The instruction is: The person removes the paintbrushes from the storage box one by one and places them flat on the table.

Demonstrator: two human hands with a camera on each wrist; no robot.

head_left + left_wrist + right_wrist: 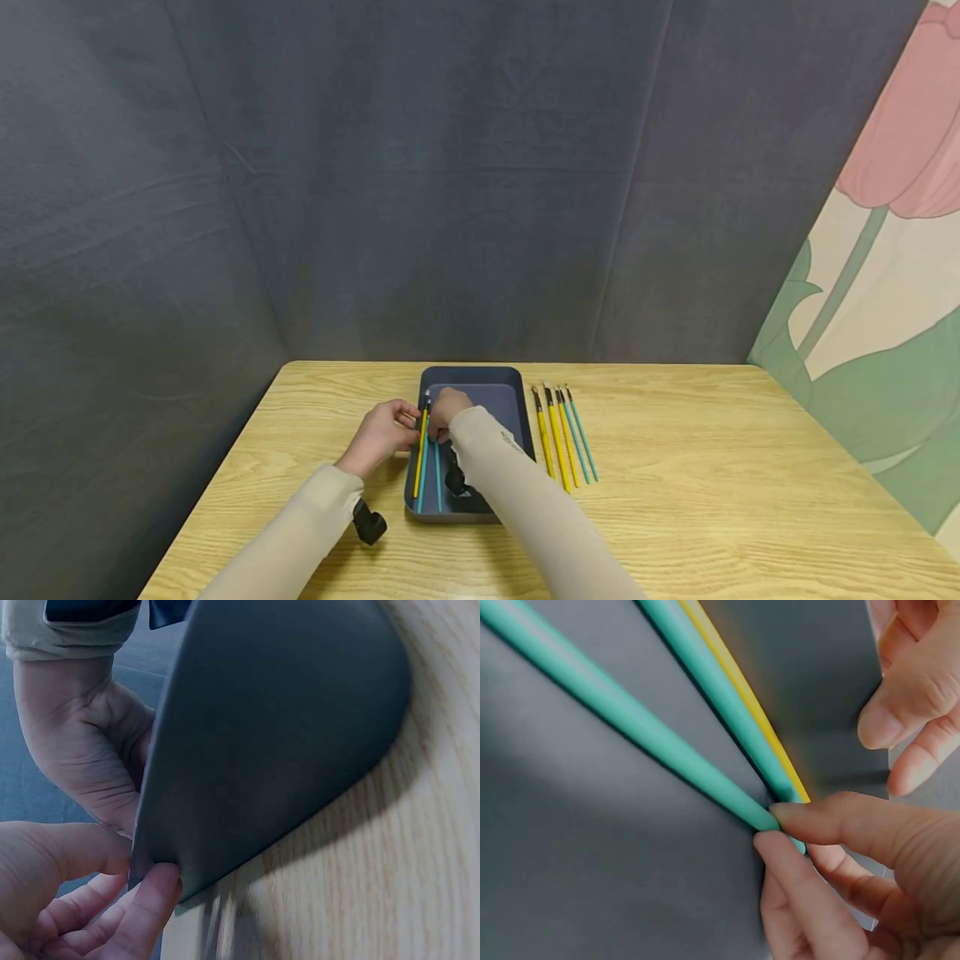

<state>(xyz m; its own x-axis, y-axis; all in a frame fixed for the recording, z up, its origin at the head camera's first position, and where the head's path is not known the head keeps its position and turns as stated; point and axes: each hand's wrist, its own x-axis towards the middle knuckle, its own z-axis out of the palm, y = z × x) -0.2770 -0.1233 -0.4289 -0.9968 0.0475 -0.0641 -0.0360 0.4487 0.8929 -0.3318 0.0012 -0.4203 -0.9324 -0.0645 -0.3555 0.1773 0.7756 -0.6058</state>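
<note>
A dark grey tray (513, 385) lies on the table with slim paintbrushes inside along its left. My right hand (447, 410) reaches into it. In the right wrist view, thumb and fingers pinch the end of a teal paintbrush (630, 712), which slants away from another teal paintbrush (712, 697) and a yellow paintbrush (739, 675) lying side by side. At the tray's left side is my left hand (382, 433). The left wrist view shows its thumb and a fingertip pinching the tray's wall (262, 735), with the right hand (82, 742) beyond the rim.
Right of the tray, several paintbrushes lie in a row on the wooden table (712, 467), yellow ones (555, 429) nearer the tray and teal ones (582, 437) farther right. A dark curtain (450, 208) hangs behind; a tulip-patterned wall (885, 292) is at right.
</note>
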